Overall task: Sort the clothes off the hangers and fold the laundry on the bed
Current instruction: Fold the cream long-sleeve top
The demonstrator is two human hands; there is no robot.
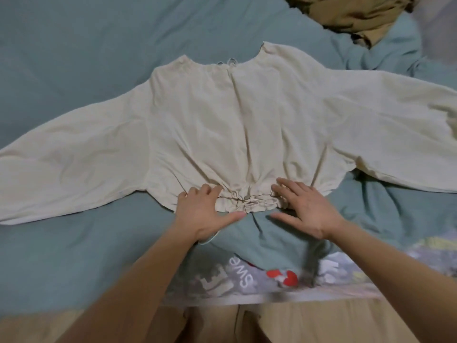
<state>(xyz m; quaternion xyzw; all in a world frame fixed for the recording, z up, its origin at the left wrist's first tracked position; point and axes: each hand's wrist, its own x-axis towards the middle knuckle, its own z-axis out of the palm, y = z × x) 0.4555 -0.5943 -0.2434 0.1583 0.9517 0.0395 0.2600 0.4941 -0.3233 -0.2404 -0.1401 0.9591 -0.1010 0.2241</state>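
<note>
Cream blouse: thin woven cloth, finely creased, cropped body, wide billowing sleeves. Spread flat, front up, across middle of bed, sleeves out to either side, neckline on far edge with small tie loops. Hem on near edge, gathered on a drawstring knotted in a small bow at centre.

Left hand: grip spread, fingers straight, laid flat on hem just left of bow; thumb stretched toward bow along hem edge. Nothing pinched.

Right hand: grip spread, fingers straight and fanned, pressed flat on hem just right of bow; thumb pointing toward bow over bed cover.

Bed cover: soft teal cloth, matte, rumpled into folds right of blouse, smooth left of it.

Brown garment: crumpled heap, olive-tan cloth, beyond blouse at its far right, apart from it.

Printed sheet: pale grey with white lettering and a red-and-white figure, nearer than blouse hem, partly under turned-back teal cover and crossed by both forearms.

Tan trousers: at nearest edge, below printed sheet.
</note>
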